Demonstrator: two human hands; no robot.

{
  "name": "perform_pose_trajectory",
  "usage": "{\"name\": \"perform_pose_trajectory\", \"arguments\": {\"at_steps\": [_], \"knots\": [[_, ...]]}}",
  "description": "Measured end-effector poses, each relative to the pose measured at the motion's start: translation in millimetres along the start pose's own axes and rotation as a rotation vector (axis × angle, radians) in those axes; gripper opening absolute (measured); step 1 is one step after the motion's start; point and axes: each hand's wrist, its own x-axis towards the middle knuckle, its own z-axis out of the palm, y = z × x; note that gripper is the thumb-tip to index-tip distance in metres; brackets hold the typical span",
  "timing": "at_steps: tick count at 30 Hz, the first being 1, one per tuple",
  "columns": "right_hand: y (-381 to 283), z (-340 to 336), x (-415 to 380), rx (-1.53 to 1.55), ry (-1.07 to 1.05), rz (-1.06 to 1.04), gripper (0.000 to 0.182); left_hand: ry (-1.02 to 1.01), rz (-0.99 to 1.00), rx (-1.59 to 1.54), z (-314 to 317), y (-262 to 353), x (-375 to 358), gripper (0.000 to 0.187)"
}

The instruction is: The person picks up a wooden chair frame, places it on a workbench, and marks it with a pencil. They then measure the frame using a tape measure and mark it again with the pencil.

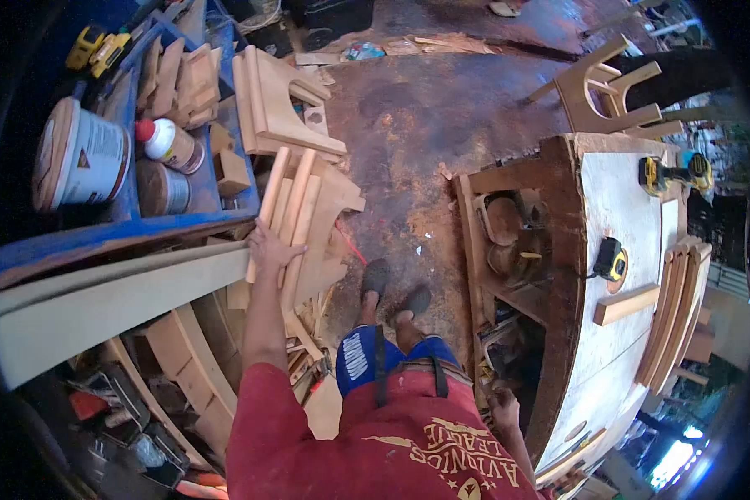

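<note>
Your left hand [268, 248] lies across the long, pale, round-edged wooden strips [304, 204], thumb spread out on one side; you have contact, but I cannot tell how tight the grip is. Your right hand [503, 406] is curled low beside the workbench surface [612, 187]; cannot tell if it has anything.

Progress, judging by looks: strips cut and rounded, no joint to other parts visible, so fitting seems left. The pale wooden chair-like frame [577, 87] on the far right looks joined, legs and rails on. Curved brown wooden pieces [675, 312] sit stacked and loose on the surface, near a straight pale wooden block [627, 305] and a black-and-yellow tape measure [612, 260].

Strips look smooth, bare, no finish that you can see. They're on your left, side by side over flat pale wooden parts [329, 200], just beside the blue wooden rack [125, 229].
</note>
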Motion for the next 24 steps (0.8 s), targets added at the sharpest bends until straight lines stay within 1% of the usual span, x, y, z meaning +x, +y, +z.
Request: {"name": "perform_pose_trajectory", "arguments": {"at_steps": [3, 4, 5, 7, 8, 11, 12, 14, 15, 16, 18, 20, 22, 23, 24], "knots": [[8, 11, 38, -0.065, -0.064, -0.07, 0.029, 0.006, -0.033, 0.034, -1, 26, -29, 0.15], [3, 13, 56, -0.09, -0.085, -0.093, 0.029, -0.055, -0.068, -0.009, -3, 36, -38, 0.15], [-2, 16, 73, -0.115, -0.109, -0.115, 0.029, -0.017, -0.057, -0.013, 2, 39, -42, 0.15], [-10, 27, 111, -0.091, -0.12, -0.258, 0.032, 0.049, -0.041, -0.026, 31, 44, -49, 0.15], [-23, 30, 134, -0.076, -0.124, -0.344, 0.033, 0.129, -0.046, 0.015, 44, 48, -52, 0.15], [-98, 44, 183, -0.128, -0.207, -0.452, 0.037, 0.091, -0.094, 0.046, 52, 68, -59, 0.148], [-130, 49, 197, -0.11, -0.198, -0.476, 0.039, 0.084, -0.071, -0.011, 38, 77, -71, 0.145], [-190, 62, 215, -0.097, -0.215, -0.518, 0.044, 0.075, -0.032, -0.036, 35, 79, -84, 0.143], [-209, 79, 232, -0.03, -0.283, -0.493, 0.049, 0.071, -0.012, -0.047, 35, 78, -84, 0.142], [-223, 103, 250, 0.034, -0.351, -0.463, 0.054, 0.086, -0.037, -0.056, 43, 78, -82, 0.141], [-250, 165, 289, 0.255, -0.521, -0.433, 0.065, 0.039, -0.022, -0.136, 59, 75, -76, 0.14], [-340, 162, 258, 0.252, -0.661, -0.318, 0.07, 0.009, -0.023, -0.207, 69, 78, -78, 0.137], [-359, 205, 261, 0.365, -0.727, -0.356, 0.072, -0.008, -0.033, -0.27, 70, 97, -91, 0.133], [-373, 225, 263, 0.429, -0.754, -0.383, 0.074, 0.036, -0.007, -0.361, 75, 102, -93, 0.131], [-401, 215, 242, 0.566, -0.809, -0.351, 0.076, 0.082, 0.019, -0.452, 81, 106, -97, 0.129]]}}
